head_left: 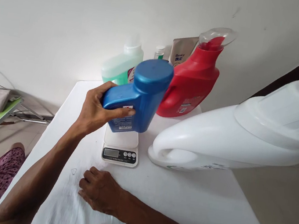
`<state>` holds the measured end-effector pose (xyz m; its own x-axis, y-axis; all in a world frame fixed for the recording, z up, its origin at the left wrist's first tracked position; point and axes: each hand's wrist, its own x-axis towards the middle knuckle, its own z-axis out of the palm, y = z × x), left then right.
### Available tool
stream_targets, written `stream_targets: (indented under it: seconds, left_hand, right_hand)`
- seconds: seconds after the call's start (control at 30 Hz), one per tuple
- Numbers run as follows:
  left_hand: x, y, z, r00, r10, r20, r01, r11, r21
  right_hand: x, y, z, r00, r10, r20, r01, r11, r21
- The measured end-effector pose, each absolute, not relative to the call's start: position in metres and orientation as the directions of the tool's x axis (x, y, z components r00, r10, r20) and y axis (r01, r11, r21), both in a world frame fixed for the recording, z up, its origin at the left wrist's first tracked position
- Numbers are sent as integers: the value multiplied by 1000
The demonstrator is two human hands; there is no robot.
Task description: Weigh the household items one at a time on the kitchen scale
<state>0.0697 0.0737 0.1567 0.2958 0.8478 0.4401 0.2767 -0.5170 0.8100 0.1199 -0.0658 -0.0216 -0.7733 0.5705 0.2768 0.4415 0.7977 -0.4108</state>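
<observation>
Head view, blue bottle (137,95) held tilted above the scale (121,147) by the left hand (96,110), fingers (123,112) wrapped around its body, right hand (99,190) rested on the table (182,198), fingers curled loosely, red bottle (192,81) and white jug (234,139) set beside.

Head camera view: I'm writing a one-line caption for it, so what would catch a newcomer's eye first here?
First the blue bottle, gripped by the left hand and tilted above the small kitchen scale on the white table. Next the large white jug lying on its side at the right, and the red bottle standing by the wall. The right hand rests flat on the table.
</observation>
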Motion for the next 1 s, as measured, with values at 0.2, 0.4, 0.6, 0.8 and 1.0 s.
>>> stream_targets:
  seconds: [0.2,0.4,0.6,0.8,1.0]
  left_hand:
    - [34,73,140,240,891,386,315,-448,837]
    - [31,78,128,241,898,367,295,-428,854]
    - [38,83,125,270,891,366,291,-438,851]
    - [37,84,126,305,890,338,274,-422,864]
    - [17,90,76,59,958,279,100,-284,954]
  right_hand:
    - [121,-64,-16,-788,569,235,444,790,-423]
    - [121,-63,-15,-796,564,220,444,791,-422]
    - [121,-63,-16,-794,566,223,444,790,-423]
    - [120,-64,-17,-791,560,247,432,797,-423]
    - [118,-64,-17,-775,572,268,442,794,-417]
